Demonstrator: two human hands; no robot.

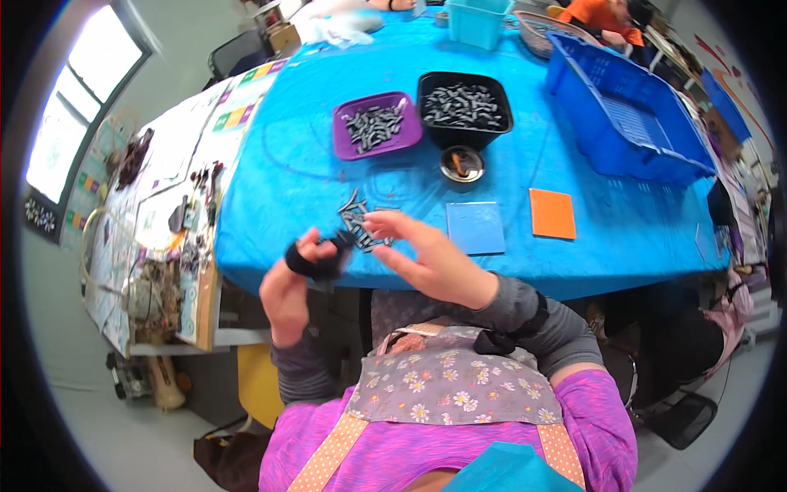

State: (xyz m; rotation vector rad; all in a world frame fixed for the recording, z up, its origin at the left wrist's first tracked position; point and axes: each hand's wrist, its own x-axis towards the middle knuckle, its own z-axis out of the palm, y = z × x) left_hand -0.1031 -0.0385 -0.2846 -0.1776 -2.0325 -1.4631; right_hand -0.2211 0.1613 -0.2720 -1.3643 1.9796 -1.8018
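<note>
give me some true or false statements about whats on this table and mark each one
1. The purple tray holds small grey pieces. True.
2. The orange square lies left of the blue square. False: it lies to the right.
3. A round container sits on the near side of the black tub. True.
4. The right hand is clenched in a fist. False: its fingers are spread apart.
5. The blue crate is upside down. False: its open side faces up.

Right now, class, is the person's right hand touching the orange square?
Apart: the head view shows blue tablecloth between the right hand and the orange square.
</note>
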